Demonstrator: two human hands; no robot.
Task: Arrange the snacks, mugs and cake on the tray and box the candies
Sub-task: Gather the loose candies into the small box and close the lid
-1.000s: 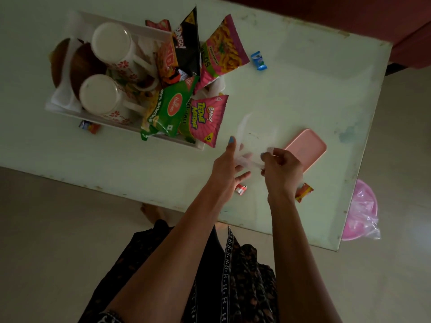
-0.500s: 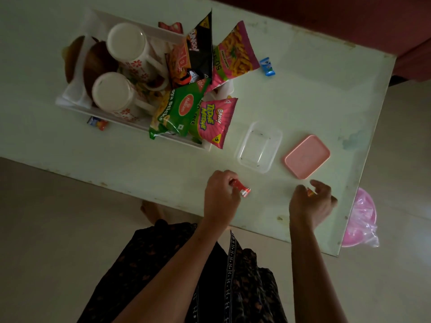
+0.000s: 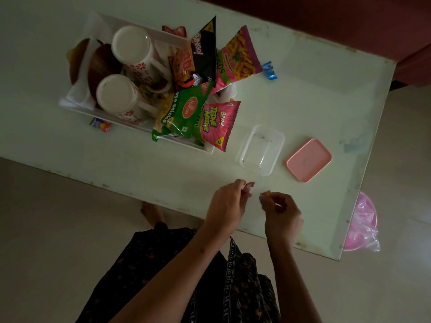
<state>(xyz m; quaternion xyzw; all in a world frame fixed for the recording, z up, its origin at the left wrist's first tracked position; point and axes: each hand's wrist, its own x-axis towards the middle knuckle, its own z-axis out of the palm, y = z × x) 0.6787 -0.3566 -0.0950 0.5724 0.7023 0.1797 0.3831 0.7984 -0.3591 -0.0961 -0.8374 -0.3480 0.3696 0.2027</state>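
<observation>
Left hand [image 3: 227,206] pinches a red candy [image 3: 249,185]; right hand [image 3: 281,214] grips an orange candy [image 3: 268,196]. Both hover near the worktop [image 3: 303,101] edge, short of the clear box [image 3: 261,150]. Risk: a loose pinch drops a candy to the floor.

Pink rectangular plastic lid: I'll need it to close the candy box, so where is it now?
The pink rectangular plastic lid lies flat on the pale table, right of the clear plastic box, near the table's right edge.

"Bingo! Tedhe Medhe" on pink packet [image 3: 215,124], "Haldiram's Soya Sticks" on green packet [image 3: 180,113], "Bingo!" on black packet [image 3: 204,54]
</observation>
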